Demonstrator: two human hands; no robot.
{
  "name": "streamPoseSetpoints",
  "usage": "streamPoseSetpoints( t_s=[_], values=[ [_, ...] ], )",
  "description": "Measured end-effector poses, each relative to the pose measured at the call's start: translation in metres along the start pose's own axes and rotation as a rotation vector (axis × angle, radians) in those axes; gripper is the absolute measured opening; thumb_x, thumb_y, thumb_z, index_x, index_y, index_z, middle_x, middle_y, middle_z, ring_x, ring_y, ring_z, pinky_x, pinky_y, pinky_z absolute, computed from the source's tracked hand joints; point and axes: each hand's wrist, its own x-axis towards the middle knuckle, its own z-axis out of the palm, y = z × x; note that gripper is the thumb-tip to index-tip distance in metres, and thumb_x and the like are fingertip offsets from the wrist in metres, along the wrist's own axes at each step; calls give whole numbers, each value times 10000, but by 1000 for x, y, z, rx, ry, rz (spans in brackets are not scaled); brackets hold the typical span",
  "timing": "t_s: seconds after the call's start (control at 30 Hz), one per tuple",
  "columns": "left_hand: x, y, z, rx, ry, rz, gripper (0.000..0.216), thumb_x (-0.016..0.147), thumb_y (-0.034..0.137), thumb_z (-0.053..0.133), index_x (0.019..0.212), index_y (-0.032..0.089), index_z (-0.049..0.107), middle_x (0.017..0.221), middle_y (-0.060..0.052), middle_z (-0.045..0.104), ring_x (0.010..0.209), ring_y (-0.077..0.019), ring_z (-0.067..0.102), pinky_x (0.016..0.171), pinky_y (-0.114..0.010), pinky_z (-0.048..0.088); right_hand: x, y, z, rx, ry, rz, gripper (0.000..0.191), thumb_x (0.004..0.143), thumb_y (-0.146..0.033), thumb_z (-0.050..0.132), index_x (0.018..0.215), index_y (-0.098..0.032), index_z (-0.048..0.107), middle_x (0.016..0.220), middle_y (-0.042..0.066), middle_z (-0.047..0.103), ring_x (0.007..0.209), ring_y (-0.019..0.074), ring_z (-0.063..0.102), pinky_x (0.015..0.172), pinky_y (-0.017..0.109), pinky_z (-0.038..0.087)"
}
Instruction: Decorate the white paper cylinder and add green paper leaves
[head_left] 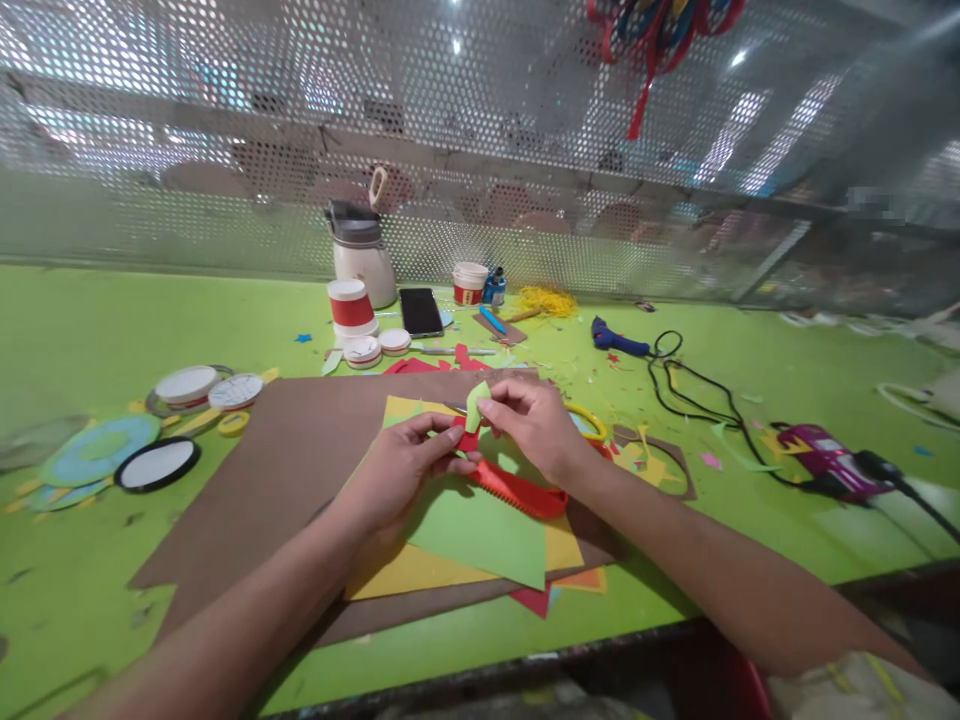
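Note:
My left hand [420, 455] is closed, pinching a small red paper piece [469, 436] between thumb and fingers. Close beside it, my right hand [536, 420] pinches a light green paper leaf [476, 402] that stands upright over the red piece. Whether the two pieces touch is hard to make out. Just below the fingers lies a red curved strip [525, 492] with a ridged edge. Under both hands are a green paper sheet [480, 540] and a yellow paper sheet [420, 575], on top of brown cardboard [277, 470].
Behind the cardboard stand a jug [364, 260], a red-and-white tub [351, 308] and a phone [421, 312]. At right are a blue glue gun [619, 338], its black cord and a purple box [829, 460]. Round cutouts [157, 465] lie at left. A perforated metal screen [480, 130] rises behind.

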Motion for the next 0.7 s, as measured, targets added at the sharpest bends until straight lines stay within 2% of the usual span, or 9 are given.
streamPoseSetpoints(
  t_s=[0.3, 0.53, 0.7],
  values=[
    [-1, 1, 0, -58, -50, 19, 60, 810, 184, 646, 809, 124, 642, 785, -46, 686, 718, -160, 694, 703, -246, 549, -3, 10, 2, -38, -42, 12, 161, 818, -289, 617, 744, -146, 613, 602, -25, 557, 542, 99, 511, 523, 226, 412],
    [3, -3, -2, 49, -15, 45, 129, 752, 216, 721, 797, 126, 642, 720, -36, 695, 619, -112, 646, 657, -222, 534, -4, 6, 4, -33, -48, 41, 150, 815, -269, 610, 748, -135, 615, 595, -22, 555, 525, 97, 509, 520, 230, 421],
    [2, -2, 0, 76, 11, 26, 175, 731, 242, 735, 793, 130, 617, 690, -61, 707, 598, -132, 637, 610, -251, 529, -4, 5, 5, -25, -55, 47, 147, 808, -277, 612, 753, -141, 611, 599, -26, 547, 524, 100, 507, 530, 241, 422]
  ],
)
